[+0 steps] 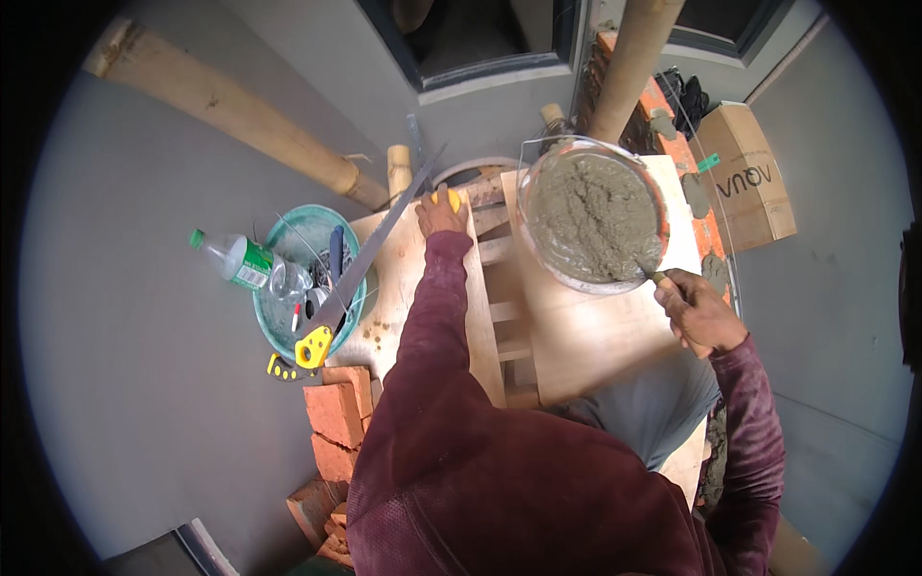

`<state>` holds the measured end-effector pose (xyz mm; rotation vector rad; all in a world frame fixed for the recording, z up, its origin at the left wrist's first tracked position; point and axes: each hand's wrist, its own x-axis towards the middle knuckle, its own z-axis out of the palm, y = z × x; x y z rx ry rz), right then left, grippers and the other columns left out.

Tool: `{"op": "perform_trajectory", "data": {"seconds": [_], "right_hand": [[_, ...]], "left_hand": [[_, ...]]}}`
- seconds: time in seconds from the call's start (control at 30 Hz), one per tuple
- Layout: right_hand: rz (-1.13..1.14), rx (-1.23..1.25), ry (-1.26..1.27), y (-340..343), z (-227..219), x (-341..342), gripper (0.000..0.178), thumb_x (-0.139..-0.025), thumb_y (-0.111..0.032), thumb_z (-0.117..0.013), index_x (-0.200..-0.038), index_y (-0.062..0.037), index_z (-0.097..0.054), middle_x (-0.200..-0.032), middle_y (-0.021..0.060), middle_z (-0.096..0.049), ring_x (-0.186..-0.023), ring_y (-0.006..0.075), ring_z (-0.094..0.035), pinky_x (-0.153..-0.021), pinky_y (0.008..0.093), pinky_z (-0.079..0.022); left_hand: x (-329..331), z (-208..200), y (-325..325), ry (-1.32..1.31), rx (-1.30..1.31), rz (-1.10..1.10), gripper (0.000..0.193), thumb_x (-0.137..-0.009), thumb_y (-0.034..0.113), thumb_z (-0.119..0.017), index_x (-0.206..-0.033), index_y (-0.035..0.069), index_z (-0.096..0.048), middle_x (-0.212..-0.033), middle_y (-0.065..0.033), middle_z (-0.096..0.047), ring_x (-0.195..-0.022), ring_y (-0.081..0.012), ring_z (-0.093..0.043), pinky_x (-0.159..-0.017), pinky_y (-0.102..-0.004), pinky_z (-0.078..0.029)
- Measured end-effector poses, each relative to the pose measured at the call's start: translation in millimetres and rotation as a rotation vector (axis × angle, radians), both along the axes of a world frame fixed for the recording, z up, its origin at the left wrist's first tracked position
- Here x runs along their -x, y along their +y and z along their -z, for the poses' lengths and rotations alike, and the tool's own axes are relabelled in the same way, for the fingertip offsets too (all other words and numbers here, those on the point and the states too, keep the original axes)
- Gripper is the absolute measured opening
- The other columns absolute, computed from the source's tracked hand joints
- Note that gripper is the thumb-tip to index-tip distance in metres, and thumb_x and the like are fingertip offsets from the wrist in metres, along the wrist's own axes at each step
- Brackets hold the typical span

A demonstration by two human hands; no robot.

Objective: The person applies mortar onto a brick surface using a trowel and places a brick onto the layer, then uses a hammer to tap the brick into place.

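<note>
My left hand (pixel 443 215) reaches to the far end of the left plywood board (pixel 394 317). Its fingers are closed round a small yellow rounded object (pixel 454 200), mostly covered, so its kind is unclear. On the right board (pixel 567 355) stands a bucket (pixel 665 219) filled with wet grey mortar (pixel 595 216). My right hand (pixel 704 312) grips the handle of a trowel (pixel 661 278) at the bucket's near right rim; the blade is sunk in the mortar and hidden.
A teal bucket (pixel 264 322) at left holds a plastic bottle (pixel 252 264), a handsaw (pixel 379 240) and other tools. Red bricks (pixel 334 413) are stacked below it. Bamboo poles (pixel 230 106) rise at the back. At right, a brick wall (pixel 706 230) with mortar stands beside a cardboard box (pixel 744 178).
</note>
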<state>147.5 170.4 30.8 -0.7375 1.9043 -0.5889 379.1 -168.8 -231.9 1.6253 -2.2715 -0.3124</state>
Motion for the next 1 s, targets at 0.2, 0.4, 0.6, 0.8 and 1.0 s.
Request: {"op": "perform_trajectory", "data": {"seconds": [0.2, 0.4, 0.6, 0.8, 1.0], "right_hand": [[0.022, 0.051, -0.03, 9, 11, 4, 0.03, -0.1, -0.028, -0.057, -0.099, 0.0017, -0.058, -0.066, 0.0024, -0.052, -0.051, 0.0105, -0.052, -0.046, 0.0288, -0.045], [-0.019, 0.145, 0.045, 23, 11, 9, 0.024, -0.1, -0.025, -0.057, -0.094, -0.0014, -0.057, -0.065, 0.0011, -0.052, -0.05, 0.0095, -0.051, -0.045, 0.028, -0.043], [-0.129, 0.217, 0.126, 17, 15, 11, 0.03, -0.097, -0.027, -0.057, -0.101, 0.0021, -0.06, -0.069, 0.0097, -0.058, -0.056, 0.0213, -0.057, -0.06, 0.0379, -0.048], [-0.103, 0.36, 0.197, 43, 39, 26, 0.042, -0.096, -0.034, -0.058, -0.12, -0.0003, -0.061, -0.1, 0.0205, -0.066, -0.086, 0.0301, -0.064, -0.081, 0.0421, -0.051], [0.095, 0.437, -0.219, 80, 48, -3, 0.027, -0.092, -0.03, -0.062, -0.108, -0.0085, -0.065, -0.063, 0.0064, -0.058, -0.052, 0.0176, -0.059, -0.046, 0.0334, -0.049]], "left_hand": [[0, -106, 79, 0.195, 0.113, 0.536, 0.057, -0.076, 0.031, -0.078, -0.126, 0.009, -0.063, -0.118, -0.0194, -0.065, -0.112, -0.0374, -0.057, -0.098, -0.0439, -0.044], [-111, -253, 66, 0.098, 0.458, 0.208, 0.053, -0.069, 0.017, -0.081, -0.118, 0.002, -0.067, -0.107, -0.0205, -0.068, -0.098, -0.0377, -0.064, -0.088, -0.0457, -0.051], [-270, -208, -18, -0.175, 0.1, -0.107, 0.049, -0.08, 0.029, -0.075, -0.118, -0.001, -0.068, -0.109, -0.0233, -0.069, -0.099, -0.0369, -0.068, -0.088, -0.04, -0.053], [-155, -248, 6, -0.247, 0.213, -0.115, 0.055, -0.092, 0.04, -0.067, -0.13, 0.001, -0.062, -0.129, -0.0201, -0.063, -0.117, -0.0305, -0.062, -0.101, -0.0362, -0.047], [1, -305, 63, 0.769, -0.128, 0.601, 0.082, -0.099, 0.063, -0.031, -0.139, -0.006, -0.05, -0.138, -0.022, -0.054, -0.129, -0.033, -0.052, -0.109, -0.05, -0.041]]}}
